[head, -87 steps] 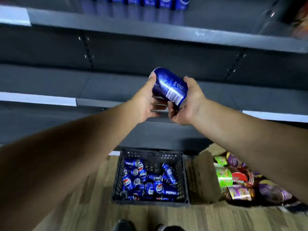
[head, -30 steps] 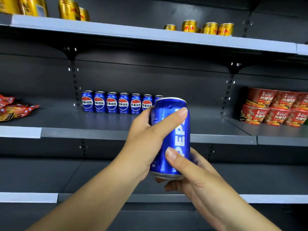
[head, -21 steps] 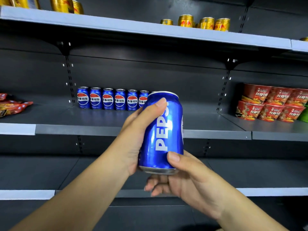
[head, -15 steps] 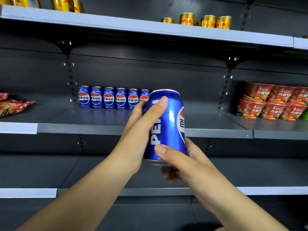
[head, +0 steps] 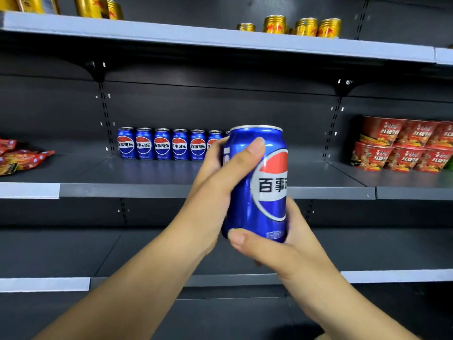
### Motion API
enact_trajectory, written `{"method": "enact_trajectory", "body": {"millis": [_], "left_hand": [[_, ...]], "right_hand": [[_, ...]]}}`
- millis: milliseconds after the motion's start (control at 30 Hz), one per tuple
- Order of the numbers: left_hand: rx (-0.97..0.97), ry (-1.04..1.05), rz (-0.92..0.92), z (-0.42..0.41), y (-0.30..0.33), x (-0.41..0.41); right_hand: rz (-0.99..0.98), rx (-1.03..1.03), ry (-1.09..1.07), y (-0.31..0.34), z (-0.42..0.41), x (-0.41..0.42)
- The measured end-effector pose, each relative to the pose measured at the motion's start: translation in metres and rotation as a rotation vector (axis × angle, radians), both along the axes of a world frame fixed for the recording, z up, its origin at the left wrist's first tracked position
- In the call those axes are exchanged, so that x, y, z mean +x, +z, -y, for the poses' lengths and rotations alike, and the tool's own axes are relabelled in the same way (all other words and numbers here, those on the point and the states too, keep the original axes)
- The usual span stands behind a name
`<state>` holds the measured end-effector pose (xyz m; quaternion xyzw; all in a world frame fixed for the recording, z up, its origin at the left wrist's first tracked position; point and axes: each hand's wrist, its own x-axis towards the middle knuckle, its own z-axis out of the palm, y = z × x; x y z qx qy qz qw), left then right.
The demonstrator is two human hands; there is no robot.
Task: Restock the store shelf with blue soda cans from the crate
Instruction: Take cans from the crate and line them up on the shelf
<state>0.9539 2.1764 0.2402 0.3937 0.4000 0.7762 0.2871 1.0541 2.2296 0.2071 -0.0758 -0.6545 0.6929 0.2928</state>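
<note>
The blue soda can (head: 257,185) is held upright in both hands in front of the middle shelf (head: 152,190), its round red, white and blue logo turned toward the camera and its silver top rim level. The left hand (head: 215,185) wraps the can from the left side, its fingers (head: 252,150) curled across the upper front of the can with the thumb side hidden behind it. The right hand (head: 274,251) cups the can from below and from the right, its thumb (head: 242,239) pressed against the bottom front edge while the other fingers are tucked behind and under the can, mostly out of sight. So both hands grip the can, and it touches nothing else. Behind it, at the back of the middle shelf, stands a row of blue cans (head: 161,144), upright, side by side and touching, with their logos facing out; the right end of the row is hidden by the left hand and the held can. Red snack packets (head: 19,155) lie at the far left of the same shelf, and stacked red noodle cups (head: 402,146) sit at the far right. Gold cans (head: 301,27) stand on the top shelf (head: 220,39) above. A lower shelf (head: 73,256) runs beneath the arms.
</note>
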Motion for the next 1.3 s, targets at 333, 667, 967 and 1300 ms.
{"method": "enact_trajectory", "body": {"millis": [333, 667, 967, 1300], "left_hand": [[-0.148, -0.016, 0.022, 0.015, -0.021, -0.037], [-0.259, -0.051, -0.182, 0.007, -0.043, -0.091], [-0.448, 0.2, -0.277, -0.059, -0.059, -0.135], [-0.597, 0.487, -0.639, -0.191, -0.07, -0.183]], "right_hand": [[0.279, 0.105, 0.208, 0.006, 0.005, -0.013], [0.225, 0.071, -0.06, -0.008, 0.009, -0.052], [0.361, 0.075, -0.215, -0.023, -0.066, -0.086], [0.383, 0.106, -0.344, -0.026, -0.206, -0.139]]}}
